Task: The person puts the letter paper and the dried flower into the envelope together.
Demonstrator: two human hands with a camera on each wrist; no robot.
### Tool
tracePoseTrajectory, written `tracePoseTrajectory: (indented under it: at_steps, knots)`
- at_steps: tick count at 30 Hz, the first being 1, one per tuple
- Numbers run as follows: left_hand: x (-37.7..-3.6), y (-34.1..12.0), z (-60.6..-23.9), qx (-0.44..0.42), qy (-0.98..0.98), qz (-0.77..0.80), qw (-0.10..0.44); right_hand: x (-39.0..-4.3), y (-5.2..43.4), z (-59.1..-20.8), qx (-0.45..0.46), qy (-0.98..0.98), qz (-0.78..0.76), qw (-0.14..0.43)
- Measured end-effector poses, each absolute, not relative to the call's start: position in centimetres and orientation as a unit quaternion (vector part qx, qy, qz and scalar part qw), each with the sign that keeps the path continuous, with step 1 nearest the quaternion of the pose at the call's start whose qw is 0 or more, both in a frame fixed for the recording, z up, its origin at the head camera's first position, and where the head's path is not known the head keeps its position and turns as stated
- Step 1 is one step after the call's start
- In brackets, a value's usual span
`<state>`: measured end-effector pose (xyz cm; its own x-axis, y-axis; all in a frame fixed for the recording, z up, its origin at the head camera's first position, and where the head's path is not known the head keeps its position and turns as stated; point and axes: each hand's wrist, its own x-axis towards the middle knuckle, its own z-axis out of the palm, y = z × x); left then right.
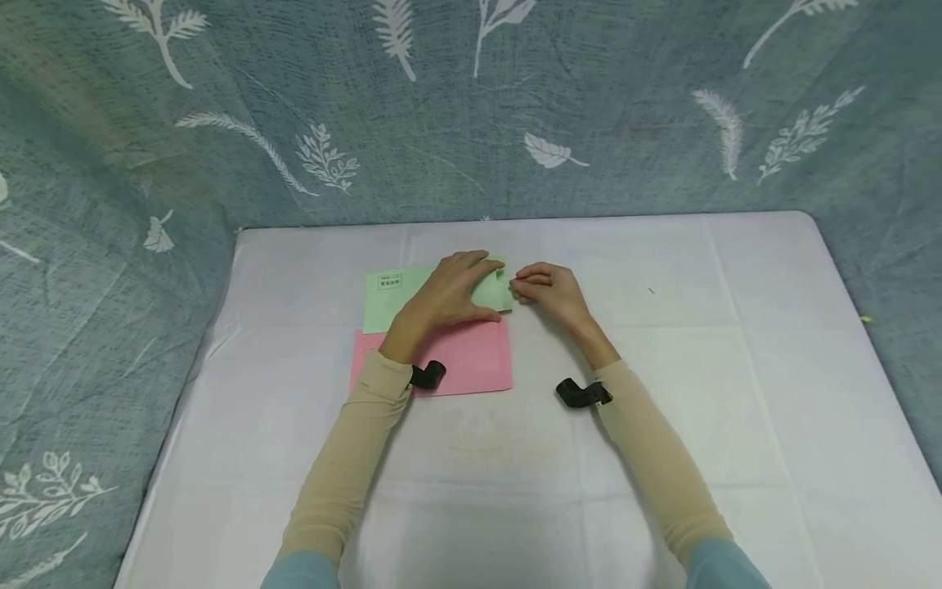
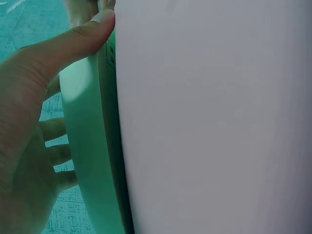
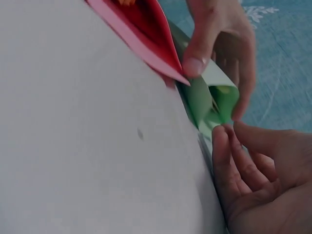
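Just above the middle of the head view, your left hand [image 1: 452, 290] lies over the green envelope [image 1: 390, 296], thumb and fingers curled round its open right end. Your right hand [image 1: 550, 290] sits just beside that end, fingers curled, pinching at its edge. The pink envelope [image 1: 471, 360] lies directly below on the white table [image 1: 699, 368].

Upper envelope [image 1: 390, 296] behind lower envelope [image 1: 471, 360], both on table [image 1: 736, 368].
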<state>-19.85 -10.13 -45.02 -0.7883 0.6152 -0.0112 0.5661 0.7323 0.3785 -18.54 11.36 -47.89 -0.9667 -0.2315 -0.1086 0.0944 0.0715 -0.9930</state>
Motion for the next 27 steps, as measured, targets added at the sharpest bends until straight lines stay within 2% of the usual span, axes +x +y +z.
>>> tracePoseTrajectory:
  at_steps: [11,20,27]
  knots:
    - [-20.3,-10.6,-44.6,0.299,0.929,0.18,0.126,-18.2,13.3,-48.2,-0.052,0.727,-0.667,0.155]
    - [-20.3,-10.9,-44.8,0.28,0.922,0.211,0.161,-17.5,14.7,-48.1,-0.051,0.734,-0.661,0.147]
    - [-19.8,-11.5,-44.5,0.25,0.932,0.223,0.138,-16.3,16.7,-47.0,-0.042,0.776,-0.617,0.127]
